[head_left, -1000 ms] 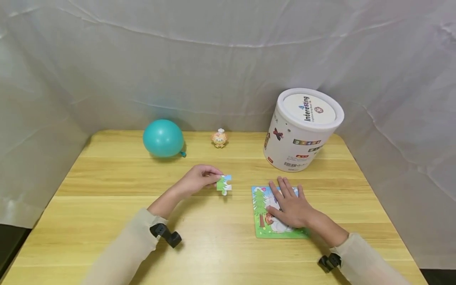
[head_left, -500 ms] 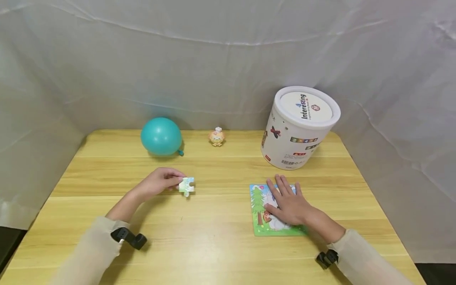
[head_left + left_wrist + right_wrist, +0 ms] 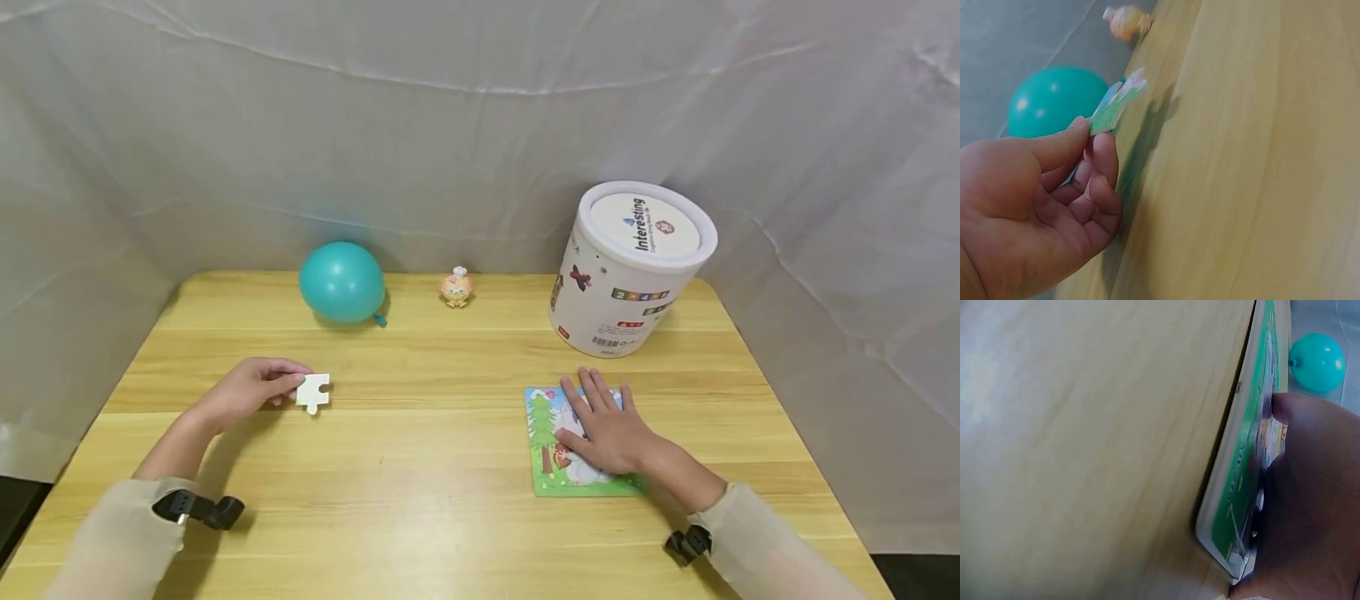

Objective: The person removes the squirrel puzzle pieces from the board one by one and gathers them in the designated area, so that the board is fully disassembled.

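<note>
My left hand [image 3: 251,392] pinches a small jigsaw puzzle piece [image 3: 313,392] between thumb and fingers, over the left part of the table. In the left wrist view the piece [image 3: 1116,105] shows green, blue and white, and its shadow falls on the wood below. On the right, my right hand [image 3: 611,433] lies flat with spread fingers on a square jigsaw puzzle [image 3: 543,433]. A green tree and a white figure show on the puzzle; the palm and fingers hide much of it. The right wrist view has the puzzle's green edge [image 3: 1235,494] beside the thumb.
A teal balloon [image 3: 342,283] sits at the back left of the wooden table [image 3: 420,517]. Right of it stands a small orange figurine [image 3: 456,289] with a white hat. A large white tub [image 3: 626,279] with a lid is behind the puzzle. Grey cloth [image 3: 420,150] hangs around the table.
My left hand has carried the puzzle piece leftward across the table, away from the puzzle, and the piece has tilted. My right hand stays on the puzzle.
</note>
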Demonstrator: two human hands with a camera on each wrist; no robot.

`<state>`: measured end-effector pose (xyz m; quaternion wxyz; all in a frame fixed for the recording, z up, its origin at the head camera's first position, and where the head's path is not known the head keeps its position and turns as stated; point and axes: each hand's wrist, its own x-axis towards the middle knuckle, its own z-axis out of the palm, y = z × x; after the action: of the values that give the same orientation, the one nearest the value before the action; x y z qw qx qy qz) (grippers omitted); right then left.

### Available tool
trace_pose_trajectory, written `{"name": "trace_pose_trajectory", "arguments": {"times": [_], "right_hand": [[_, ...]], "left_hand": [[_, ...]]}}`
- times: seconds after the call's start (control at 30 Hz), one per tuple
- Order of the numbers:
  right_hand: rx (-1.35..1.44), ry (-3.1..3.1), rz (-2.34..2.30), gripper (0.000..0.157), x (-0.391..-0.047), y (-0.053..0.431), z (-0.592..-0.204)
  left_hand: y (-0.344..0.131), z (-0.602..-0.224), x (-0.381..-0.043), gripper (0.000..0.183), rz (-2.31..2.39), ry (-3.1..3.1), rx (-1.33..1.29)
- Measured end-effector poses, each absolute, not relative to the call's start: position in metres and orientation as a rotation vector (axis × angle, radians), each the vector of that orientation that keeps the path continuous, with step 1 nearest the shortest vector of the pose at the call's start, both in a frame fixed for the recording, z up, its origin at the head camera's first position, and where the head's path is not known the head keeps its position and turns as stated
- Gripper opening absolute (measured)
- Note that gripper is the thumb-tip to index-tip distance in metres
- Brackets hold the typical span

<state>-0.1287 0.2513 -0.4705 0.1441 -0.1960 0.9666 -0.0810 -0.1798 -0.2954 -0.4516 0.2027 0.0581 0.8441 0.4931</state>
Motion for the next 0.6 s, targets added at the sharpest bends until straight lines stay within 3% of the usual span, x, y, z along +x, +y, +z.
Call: {"name": "trace_pose_trajectory", "arguments": {"times": [0.6], "right_hand": [[-0.571, 2.793, -0.252, 0.085, -0.128, 0.252, -0.472]], "left_hand": [[-0.315, -0.454, -0.189, 0.03, 1.171, 2.554, 0.196]]}}
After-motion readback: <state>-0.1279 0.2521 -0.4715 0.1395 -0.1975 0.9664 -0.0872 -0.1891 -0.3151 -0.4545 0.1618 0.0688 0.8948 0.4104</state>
